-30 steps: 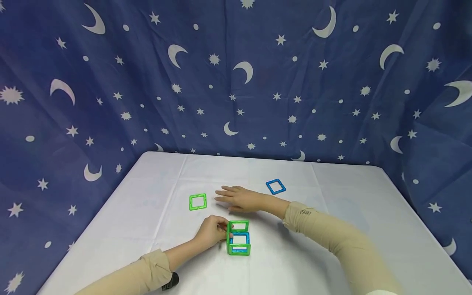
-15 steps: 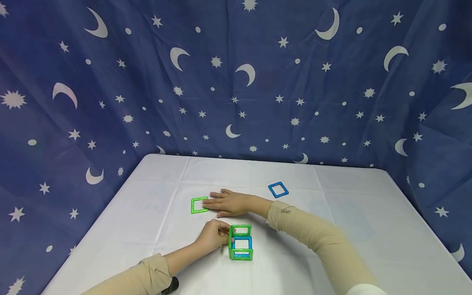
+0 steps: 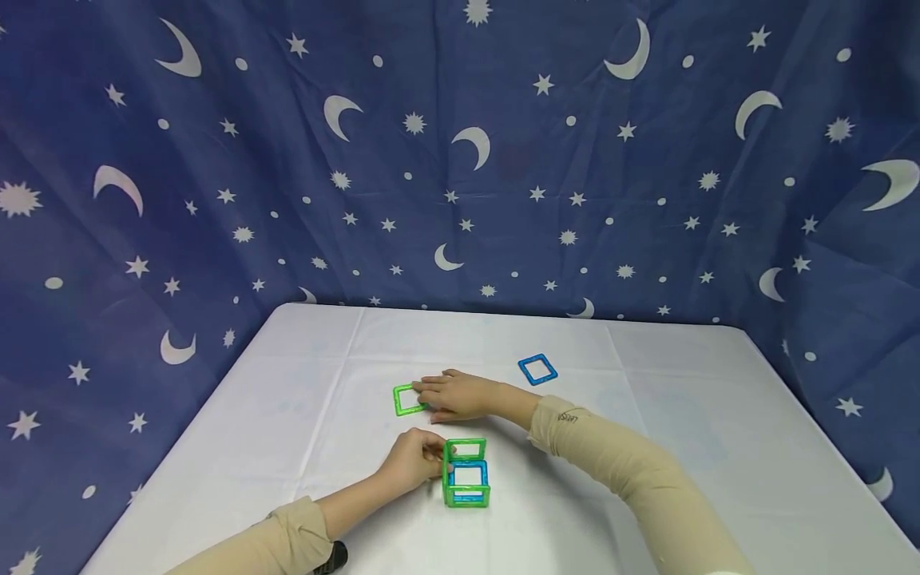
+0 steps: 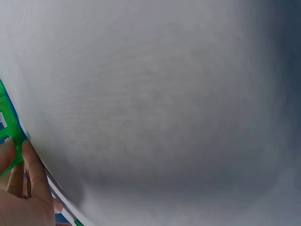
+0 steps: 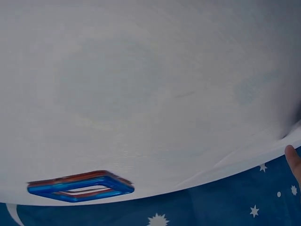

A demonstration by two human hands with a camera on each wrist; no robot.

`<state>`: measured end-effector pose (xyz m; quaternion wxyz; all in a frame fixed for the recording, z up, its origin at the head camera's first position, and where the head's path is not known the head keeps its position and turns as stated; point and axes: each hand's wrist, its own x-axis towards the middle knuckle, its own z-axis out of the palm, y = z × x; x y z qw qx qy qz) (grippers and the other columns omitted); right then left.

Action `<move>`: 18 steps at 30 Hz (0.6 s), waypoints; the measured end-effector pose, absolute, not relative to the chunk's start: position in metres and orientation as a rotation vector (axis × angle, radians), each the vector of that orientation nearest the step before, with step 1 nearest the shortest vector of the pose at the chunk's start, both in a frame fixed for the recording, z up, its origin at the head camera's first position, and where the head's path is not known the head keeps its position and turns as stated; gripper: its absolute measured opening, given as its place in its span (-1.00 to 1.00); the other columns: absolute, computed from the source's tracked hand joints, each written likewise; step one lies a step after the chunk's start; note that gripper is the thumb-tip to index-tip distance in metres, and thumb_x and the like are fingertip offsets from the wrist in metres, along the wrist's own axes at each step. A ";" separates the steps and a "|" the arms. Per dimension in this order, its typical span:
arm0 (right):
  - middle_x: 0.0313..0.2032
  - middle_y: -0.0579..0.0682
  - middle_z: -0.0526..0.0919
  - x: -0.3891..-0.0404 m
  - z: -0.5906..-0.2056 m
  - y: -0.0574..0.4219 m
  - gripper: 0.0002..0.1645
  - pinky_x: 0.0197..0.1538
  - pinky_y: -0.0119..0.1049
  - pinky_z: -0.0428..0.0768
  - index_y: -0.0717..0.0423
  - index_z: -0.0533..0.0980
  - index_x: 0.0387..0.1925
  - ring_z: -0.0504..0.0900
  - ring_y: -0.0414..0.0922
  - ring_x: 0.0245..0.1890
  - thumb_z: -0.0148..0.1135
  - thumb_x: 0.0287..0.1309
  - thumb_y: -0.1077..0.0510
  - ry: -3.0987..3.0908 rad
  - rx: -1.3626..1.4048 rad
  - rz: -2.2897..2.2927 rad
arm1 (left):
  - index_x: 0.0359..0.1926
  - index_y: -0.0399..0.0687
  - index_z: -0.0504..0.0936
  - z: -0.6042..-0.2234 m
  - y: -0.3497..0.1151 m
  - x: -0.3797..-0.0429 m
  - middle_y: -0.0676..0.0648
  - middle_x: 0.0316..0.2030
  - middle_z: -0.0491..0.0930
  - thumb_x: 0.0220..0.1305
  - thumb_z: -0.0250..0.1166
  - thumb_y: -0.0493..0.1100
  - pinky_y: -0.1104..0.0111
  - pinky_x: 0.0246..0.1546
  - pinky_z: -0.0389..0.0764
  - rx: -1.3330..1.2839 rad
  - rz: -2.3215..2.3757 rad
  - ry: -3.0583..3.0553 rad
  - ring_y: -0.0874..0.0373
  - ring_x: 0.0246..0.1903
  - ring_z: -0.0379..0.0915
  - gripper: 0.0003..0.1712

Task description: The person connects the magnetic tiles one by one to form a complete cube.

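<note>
Your left hand (image 3: 413,461) is at the left wall of the open box (image 3: 467,488), near-centre on the table (image 3: 690,383). Loose frame (image 3: 398,402) lies far-left of it, your right hand (image 3: 460,397) over its right edge. Second frame (image 3: 528,373): far right. Curtain (image 3: 460,200) behind.

Left hand (image 3: 414,457) curled, right hand (image 3: 460,395) palm-down.

Even light casts soft shadows on the white table (image 3: 719,415); both wrist views look dimmer
</note>
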<state>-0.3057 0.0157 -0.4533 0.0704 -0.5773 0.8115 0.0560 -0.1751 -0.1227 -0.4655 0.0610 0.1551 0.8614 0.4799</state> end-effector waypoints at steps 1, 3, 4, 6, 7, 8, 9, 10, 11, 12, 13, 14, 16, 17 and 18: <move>0.45 0.03 0.08 -0.305 -0.454 0.017 -0.45 0.39 0.02 0.21 0.04 0.28 0.26 0.08 -0.07 0.45 -0.19 0.41 -0.15 2.450 -1.725 0.175 | -0.34 -0.41 0.67 -0.466 -0.123 -0.175 -0.18 -0.49 0.67 -0.06 0.41 -0.43 0.58 -0.64 0.40 0.465 1.451 2.606 0.35 -0.64 0.36 -0.82; 0.44 0.06 0.10 -0.305 -0.455 0.020 -0.49 0.37 0.00 0.26 0.04 0.32 0.18 0.11 -0.07 0.43 -0.16 0.40 -0.16 2.469 -1.697 0.174 | -0.35 -0.40 0.67 -0.467 -0.123 -0.174 -0.17 -0.49 0.67 -0.06 0.41 -0.43 0.58 -0.64 0.40 0.468 1.446 2.611 0.35 -0.64 0.35 -0.82; 0.44 0.06 0.10 -0.305 -0.456 0.021 -0.49 0.37 -0.02 0.26 0.03 0.33 0.17 0.12 -0.07 0.43 -0.14 0.39 -0.17 2.478 -1.673 0.174 | -0.35 -0.40 0.67 -0.468 -0.123 -0.174 -0.16 -0.49 0.67 -0.06 0.41 -0.42 0.58 -0.64 0.39 0.466 1.443 2.609 0.35 -0.64 0.35 -0.82; 0.42 0.08 0.13 -0.304 -0.455 0.023 -0.48 0.35 -0.04 0.30 0.05 0.34 0.14 0.17 -0.08 0.41 -0.10 0.36 -0.19 2.497 -1.643 0.180 | -0.35 -0.39 0.67 -0.468 -0.123 -0.174 -0.15 -0.49 0.66 -0.06 0.41 -0.42 0.57 -0.64 0.40 0.468 1.436 2.607 0.35 -0.63 0.35 -0.83; 0.41 0.08 0.15 -0.304 -0.455 0.024 -0.46 0.35 -0.06 0.31 0.05 0.34 0.15 0.19 -0.08 0.40 -0.07 0.34 -0.20 2.508 -1.630 0.187 | -0.35 -0.39 0.67 -0.468 -0.123 -0.174 -0.15 -0.50 0.66 -0.05 0.41 -0.42 0.57 -0.64 0.40 0.468 1.432 2.602 0.35 -0.63 0.35 -0.83; 0.41 0.08 0.17 -0.304 -0.454 0.025 -0.45 0.34 -0.08 0.33 0.06 0.34 0.14 0.22 -0.09 0.39 -0.05 0.32 -0.21 2.520 -1.620 0.190 | -0.35 -0.39 0.67 -0.468 -0.123 -0.174 -0.15 -0.49 0.66 -0.05 0.41 -0.41 0.57 -0.63 0.41 0.469 1.430 2.598 0.35 -0.63 0.36 -0.83; 0.40 0.08 0.19 -0.304 -0.454 0.025 -0.43 0.33 -0.09 0.34 0.07 0.34 0.16 0.23 -0.09 0.38 -0.03 0.31 -0.21 2.530 -1.612 0.193 | -0.35 -0.39 0.67 -0.468 -0.123 -0.174 -0.14 -0.50 0.66 -0.04 0.41 -0.41 0.57 -0.63 0.41 0.468 1.427 2.594 0.34 -0.62 0.37 -0.84; 0.39 0.08 0.21 -0.304 -0.453 0.026 -0.41 0.32 -0.10 0.35 0.08 0.33 0.17 0.25 -0.09 0.37 -0.02 0.30 -0.22 2.541 -1.608 0.201 | -0.35 -0.39 0.67 -0.468 -0.124 -0.175 -0.13 -0.50 0.65 -0.04 0.41 -0.41 0.57 -0.63 0.42 0.463 1.425 2.590 0.34 -0.62 0.39 -0.84; 0.39 0.08 0.21 -0.305 -0.452 0.027 -0.39 0.32 -0.11 0.36 0.10 0.31 0.19 0.25 -0.09 0.37 -0.02 0.29 -0.21 2.547 -1.603 0.207 | -0.35 -0.39 0.67 -0.468 -0.124 -0.175 -0.13 -0.50 0.65 -0.04 0.40 -0.42 0.57 -0.62 0.43 0.460 1.423 2.590 0.33 -0.61 0.40 -0.84; 0.38 0.08 0.23 -0.305 -0.452 0.027 -0.37 0.31 -0.11 0.37 0.11 0.30 0.21 0.27 -0.09 0.36 -0.02 0.29 -0.22 2.555 -1.604 0.215 | -0.35 -0.38 0.67 -0.467 -0.124 -0.175 -0.13 -0.50 0.65 -0.04 0.40 -0.42 0.57 -0.62 0.44 0.458 1.418 2.595 0.33 -0.61 0.40 -0.84; 0.37 0.07 0.25 -0.305 -0.452 0.028 -0.35 0.30 -0.12 0.38 0.12 0.29 0.23 0.28 -0.09 0.36 -0.01 0.29 -0.21 2.562 -1.607 0.221 | -0.35 -0.38 0.67 -0.467 -0.124 -0.175 -0.12 -0.50 0.65 -0.04 0.40 -0.42 0.57 -0.62 0.44 0.450 1.419 2.593 0.32 -0.61 0.41 -0.84; 0.35 0.08 0.29 -0.305 -0.451 0.029 -0.33 0.29 -0.12 0.39 0.14 0.28 0.24 0.31 -0.08 0.34 0.00 0.29 -0.20 2.569 -1.611 0.219 | -0.35 -0.38 0.67 -0.466 -0.124 -0.176 -0.12 -0.50 0.65 -0.04 0.40 -0.41 0.57 -0.62 0.44 0.447 1.418 2.598 0.32 -0.60 0.41 -0.84; 0.26 0.03 0.43 -0.304 -0.449 0.031 -0.37 0.24 -0.14 0.45 0.14 0.31 0.20 0.41 -0.11 0.27 0.02 0.28 -0.19 2.579 -1.631 0.220 | -0.34 -0.38 0.67 -0.466 -0.124 -0.175 -0.13 -0.49 0.65 -0.03 0.40 -0.41 0.56 -0.62 0.44 0.444 1.420 2.601 0.31 -0.61 0.41 -0.84; 0.18 0.01 0.50 -0.304 -0.449 0.032 -0.41 0.20 -0.16 0.48 0.13 0.33 0.15 0.46 -0.12 0.21 0.05 0.27 -0.17 2.584 -1.646 0.217 | -0.33 -0.39 0.67 -0.466 -0.123 -0.175 -0.13 -0.49 0.66 -0.03 0.39 -0.41 0.56 -0.62 0.44 0.440 1.423 2.600 0.31 -0.61 0.41 -0.84; 0.09 -0.04 0.55 -0.303 -0.448 0.033 -0.46 0.16 -0.18 0.50 0.11 0.34 0.10 0.51 -0.14 0.15 0.07 0.27 -0.16 2.591 -1.664 0.227 | -0.33 -0.39 0.67 -0.466 -0.123 -0.175 -0.14 -0.49 0.66 -0.02 0.39 -0.41 0.56 -0.63 0.44 0.441 1.425 2.602 0.31 -0.61 0.41 -0.83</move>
